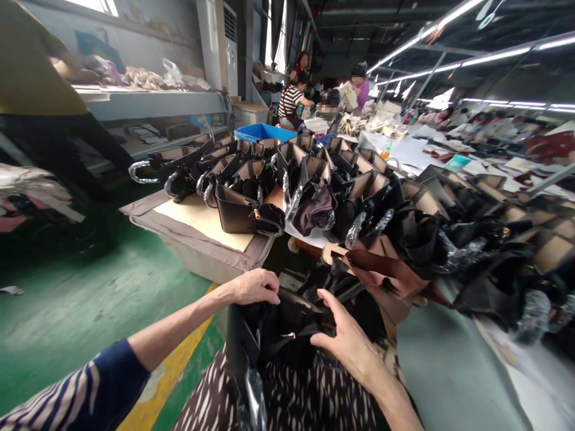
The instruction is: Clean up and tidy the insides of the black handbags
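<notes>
Bag in smooth black opens upward, long axis unclear; our right hand splays, our left hand's grip uncertain.

Along the left wall we have a long counter, with a beige bundle and clear plastic towards its right end, and a person in an olive top at its front edge. Nearer us, a cream sheet lies by the front edge of a cloth-covered table, and a blue bin shows towards the far edge (whether on it, we cannot tell). On the white table we spot an orange bottle near the left edge and a teal object to its right.
</notes>
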{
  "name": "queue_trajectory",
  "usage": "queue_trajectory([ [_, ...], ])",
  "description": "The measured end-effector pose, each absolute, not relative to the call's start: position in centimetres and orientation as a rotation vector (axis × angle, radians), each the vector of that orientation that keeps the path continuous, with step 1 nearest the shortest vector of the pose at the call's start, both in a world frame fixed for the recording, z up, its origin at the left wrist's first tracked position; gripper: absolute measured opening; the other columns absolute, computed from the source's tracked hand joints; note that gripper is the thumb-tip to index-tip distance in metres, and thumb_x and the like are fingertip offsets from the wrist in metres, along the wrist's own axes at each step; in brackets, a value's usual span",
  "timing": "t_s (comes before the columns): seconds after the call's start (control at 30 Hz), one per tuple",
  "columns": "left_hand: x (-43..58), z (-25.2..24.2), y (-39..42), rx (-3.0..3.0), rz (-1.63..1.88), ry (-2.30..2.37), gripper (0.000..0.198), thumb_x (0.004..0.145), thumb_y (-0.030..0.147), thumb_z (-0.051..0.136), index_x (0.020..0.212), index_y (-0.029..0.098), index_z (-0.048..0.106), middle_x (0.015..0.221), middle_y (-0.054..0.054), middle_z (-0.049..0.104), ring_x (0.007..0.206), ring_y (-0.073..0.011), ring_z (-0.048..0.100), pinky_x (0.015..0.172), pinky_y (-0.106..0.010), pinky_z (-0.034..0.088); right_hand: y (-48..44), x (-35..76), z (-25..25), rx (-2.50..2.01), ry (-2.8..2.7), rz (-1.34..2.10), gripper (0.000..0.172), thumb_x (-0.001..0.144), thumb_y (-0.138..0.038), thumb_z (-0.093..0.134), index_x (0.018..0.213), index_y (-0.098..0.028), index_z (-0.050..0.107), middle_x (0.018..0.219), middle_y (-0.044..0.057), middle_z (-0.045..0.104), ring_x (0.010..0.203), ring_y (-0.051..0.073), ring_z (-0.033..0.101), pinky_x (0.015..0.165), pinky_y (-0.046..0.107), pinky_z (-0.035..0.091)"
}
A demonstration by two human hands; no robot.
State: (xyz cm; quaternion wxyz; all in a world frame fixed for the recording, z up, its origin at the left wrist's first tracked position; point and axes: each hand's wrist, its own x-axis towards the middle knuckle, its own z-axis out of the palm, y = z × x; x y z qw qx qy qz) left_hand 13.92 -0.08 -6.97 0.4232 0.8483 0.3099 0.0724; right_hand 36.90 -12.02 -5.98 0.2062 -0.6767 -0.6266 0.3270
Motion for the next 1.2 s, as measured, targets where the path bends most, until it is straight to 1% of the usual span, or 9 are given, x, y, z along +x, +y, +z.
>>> queue_trajectory([
  [0.07,14.0,-6.8,-0.2,2.108,0.187,0.758,0.018,0.073,0.029,0.058,0.066,0.013,0.060,0.095,0.000,0.058,0.080,-0.0118,0.052,0.072,-0.018,0.035,-12.6,36.3,-5.7,-1.792,-1.744,0.797,0.053,0.069,-0.021,0.056,0.120,-0.029,0.044,0.134,0.001,0.040,0.123,0.017,0.036,0.106,0.035,0.026],
  [0.13,14.2,-6.8,-0.2,2.096,0.187,0.746,0.018,0.073,0.029,0.059,0.065,0.013,0.060,0.097,0.000,0.057,0.082,-0.0122,0.053,0.073,-0.018,0.035,-12.8,35.5,-5.8,-1.729,-1.777,0.694,0.035,0.073,-0.021,0.053,0.107,-0.028,0.053,0.133,0.000,0.042,0.122,0.017,0.038,0.105,0.034,0.028],
  [0.17,14.2,-6.8,-0.2,2.091,0.189,0.741,0.017,0.073,0.029,0.059,0.065,0.013,0.060,0.098,0.000,0.057,0.083,-0.0125,0.053,0.073,-0.019,0.035,-12.8,35.1,-6.1,-1.715,-1.796,0.654,0.029,0.074,-0.019,0.051,0.102,-0.027,0.056,0.132,0.000,0.043,0.121,0.018,0.039,0.105,0.035,0.030],
  [0.23,14.2,-6.9,-0.1,2.082,0.196,0.734,0.017,0.072,0.029,0.059,0.066,0.014,0.061,0.098,0.000,0.057,0.083,-0.0127,0.053,0.073,-0.019,0.035,-12.7,34.4,-6.7,-1.709,-1.805,0.589,0.025,0.076,-0.017,0.050,0.097,-0.026,0.059,0.129,0.002,0.046,0.120,0.019,0.040,0.104,0.037,0.032],
  [0.33,14.0,-7.1,-0.2,2.063,0.213,0.740,0.016,0.071,0.030,0.061,0.065,0.014,0.061,0.099,0.000,0.058,0.082,-0.0125,0.054,0.072,-0.019,0.035,-12.3,33.8,-7.7,-1.687,-1.791,0.548,0.022,0.078,-0.016,0.049,0.095,-0.024,0.059,0.126,0.004,0.049,0.117,0.020,0.043,0.102,0.040,0.035],
  [0.6,13.8,-7.4,-0.2,2.048,0.230,0.726,0.017,0.071,0.032,0.062,0.065,0.015,0.062,0.102,0.001,0.058,0.080,-0.0115,0.054,0.071,-0.018,0.035,-11.6,33.7,-8.0,-1.681,-1.751,0.569,0.017,0.077,-0.016,0.050,0.088,-0.024,0.058,0.121,0.005,0.053,0.112,0.022,0.048,0.098,0.042,0.040],
  [0.83,13.8,-7.2,-0.4,2.064,0.218,0.739,0.018,0.071,0.032,0.061,0.066,0.015,0.062,0.102,0.001,0.058,0.078,-0.0116,0.054,0.072,-0.018,0.036,-11.3,33.5,-7.7,-1.703,-1.767,0.578,0.010,0.075,-0.016,0.052,0.081,-0.023,0.057,0.114,0.005,0.057,0.108,0.021,0.050,0.095,0.039,0.042],
  [1.03,13.8,-7.0,-0.6,2.073,0.257,0.805,0.017,0.070,0.030,0.060,0.065,0.014,0.063,0.095,0.000,0.060,0.077,-0.0119,0.055,0.073,-0.019,0.037,-11.3,33.4,-8.1,-1.705,-1.775,0.524,0.010,0.077,-0.021,0.052,0.082,-0.023,0.061,0.110,0.005,0.059,0.103,0.022,0.053,0.092,0.038,0.042],
  [1.2,14.0,-6.9,-0.7,2.113,0.259,0.877,0.018,0.070,0.031,0.059,0.064,0.015,0.063,0.085,0.000,0.062,0.075,-0.0127,0.055,0.071,-0.019,0.038,-11.0,32.9,-7.8,-1.734,-1.719,0.578,0.014,0.079,-0.021,0.050,0.071,-0.022,0.062,0.097,0.003,0.060,0.093,0.019,0.055,0.083,0.031,0.043],
])
